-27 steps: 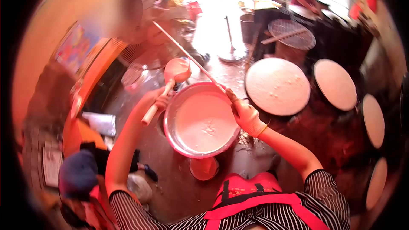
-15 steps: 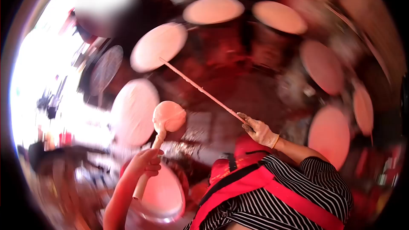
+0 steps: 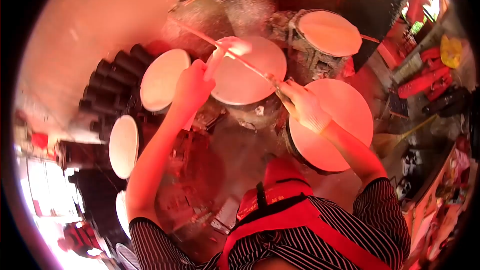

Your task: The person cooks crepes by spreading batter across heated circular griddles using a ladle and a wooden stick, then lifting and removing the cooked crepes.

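My left hand (image 3: 194, 87) is closed around the pale handle of a ladle (image 3: 236, 46), whose head is over a round disc-shaped griddle (image 3: 260, 82) with a pale top. In my right hand (image 3: 302, 105), which wears a light glove, is a thin long stick (image 3: 195, 32). The stick slants up to the left and crosses in front of the ladle; I cannot tell whether they touch. Below my right hand and forearm lies a second round griddle (image 3: 345, 120). What the ladle's head contains is washed out by the light.
More round pale griddles stand around me: one at the upper right (image 3: 330, 32), one left of my left hand (image 3: 162, 82), one further left (image 3: 124, 145). Dark stacked cylinders (image 3: 112, 77) line the wall. A broom (image 3: 395, 140) lies at right.
The view has swung round to other griddles. My left hand has brought the ladle up beside the stick, from low on the left. Both hands keep their hold.
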A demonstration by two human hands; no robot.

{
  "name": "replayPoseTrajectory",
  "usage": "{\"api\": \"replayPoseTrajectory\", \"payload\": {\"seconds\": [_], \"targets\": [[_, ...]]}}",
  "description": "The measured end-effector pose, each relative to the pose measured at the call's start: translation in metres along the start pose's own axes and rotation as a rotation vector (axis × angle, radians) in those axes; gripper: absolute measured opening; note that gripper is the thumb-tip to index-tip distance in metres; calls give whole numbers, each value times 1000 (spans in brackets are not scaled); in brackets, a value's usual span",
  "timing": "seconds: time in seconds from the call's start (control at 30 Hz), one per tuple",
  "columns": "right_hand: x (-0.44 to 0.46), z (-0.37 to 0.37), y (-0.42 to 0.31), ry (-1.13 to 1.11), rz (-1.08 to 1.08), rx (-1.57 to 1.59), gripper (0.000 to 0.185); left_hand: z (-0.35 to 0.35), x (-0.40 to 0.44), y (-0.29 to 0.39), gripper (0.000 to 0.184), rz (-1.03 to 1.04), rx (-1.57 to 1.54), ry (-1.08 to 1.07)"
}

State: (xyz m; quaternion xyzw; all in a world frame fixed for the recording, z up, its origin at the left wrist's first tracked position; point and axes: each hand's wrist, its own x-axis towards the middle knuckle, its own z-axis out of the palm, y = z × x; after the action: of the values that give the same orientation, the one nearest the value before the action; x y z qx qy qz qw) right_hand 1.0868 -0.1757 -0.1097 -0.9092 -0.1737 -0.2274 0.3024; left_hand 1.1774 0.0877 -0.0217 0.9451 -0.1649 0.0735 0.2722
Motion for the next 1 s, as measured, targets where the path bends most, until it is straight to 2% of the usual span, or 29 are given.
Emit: {"api": "replayPoseTrajectory", "payload": {"seconds": [0.03,0.1,0.17,0.27,0.3,0.4,0.47,0.53,0.6,0.63,0.7,0.8,0.87,0.93,1.0], "targets": [[0,9,10,-31,115,-31,47,5,7,5,23,6,11,-42],[-29,22,38,-15,186,335,44,18,8,13,23,85,22,-63],[-30,-2,23,-72,545,601,39,39,15,9,22,228,14,-19],[-39,35,43,-36,1183,1232,37,85,54,-15,24,-94,-439,-184],[-46,49,41,91,1203,1334,37,104,64,-18,24,-165,-488,-211],[-78,85,41,126,1163,1292,37,167,81,-31,23,-347,-712,-265],[-94,148,51,245,911,495,41,204,96,-50,23,-423,-973,-267],[-73,160,43,217,892,124,44,216,112,-59,21,-382,-1171,-276],[-44,156,28,88,1164,179,47,216,126,-62,23,-291,-1350,-330],[-36,167,31,129,1157,106,48,205,133,-58,25,-277,-1431,-373],[-5,191,38,226,1146,128,49,173,157,-60,31,-254,-1604,-452],[31,246,68,372,1003,241,47,109,191,-83,35,-418,-1777,-752],[38,255,58,469,1053,617,44,99,206,-132,37,-297,-1828,-1007],[53,234,27,565,1234,1298,41,81,194,-151,38,-377,-1486,-893],[42,249,6,777,1270,1190,38,85,177,-174,39,-467,-1146,-793]]}}
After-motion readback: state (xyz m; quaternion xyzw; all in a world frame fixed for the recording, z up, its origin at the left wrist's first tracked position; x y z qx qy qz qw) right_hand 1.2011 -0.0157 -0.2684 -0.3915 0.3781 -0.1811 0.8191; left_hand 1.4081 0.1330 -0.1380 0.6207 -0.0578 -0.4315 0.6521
